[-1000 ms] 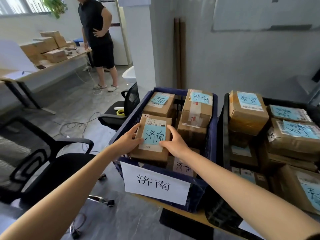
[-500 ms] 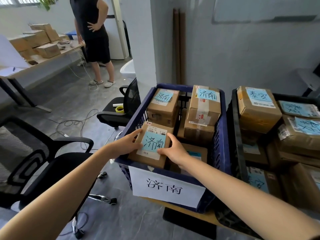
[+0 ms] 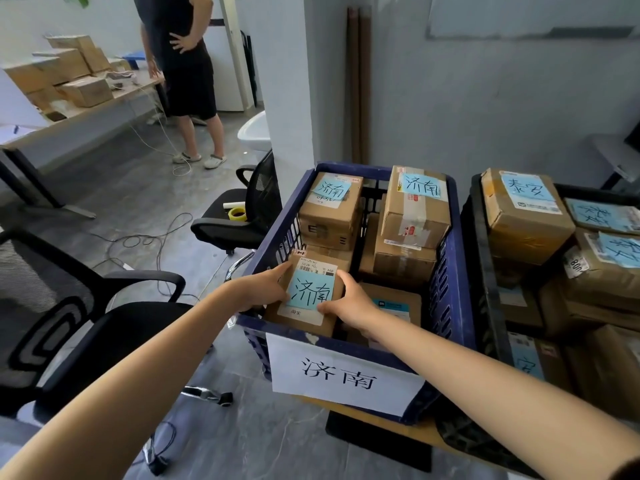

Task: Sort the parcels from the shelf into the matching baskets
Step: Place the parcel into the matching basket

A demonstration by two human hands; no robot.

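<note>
The parcel (image 3: 306, 292) is a small brown carton with a blue note on its top face, on which 济南 is written by hand. It is in the near left corner of the blue basket (image 3: 457, 271), just behind the front wall, with the label facing up.

Both hands grip it. The left hand (image 3: 263, 287) holds the left side, its fingers (image 3: 282, 271) curled over the upper left edge. The right hand (image 3: 349, 303) holds the right side, with the thumb pressed on the top face beside the note.

In the same basket, two more parcels with the same blue note stand at the back, one on the left (image 3: 329, 209) and one on the right (image 3: 415, 206), on top of other cartons. A white sign (image 3: 346, 374) with 济南 hangs on the front wall of the basket.

Just beside it on the right is a black basket (image 3: 479, 271) full of cartons, and the top one (image 3: 523, 216) has a note with 泰安. Both baskets stand on a table (image 3: 415, 429).

To the left are black office chairs, and one (image 3: 242, 226) carries a roll of yellow tape (image 3: 238, 213). Farther back a person (image 3: 187, 64) stands beside another table (image 3: 86, 109) with cartons.
</note>
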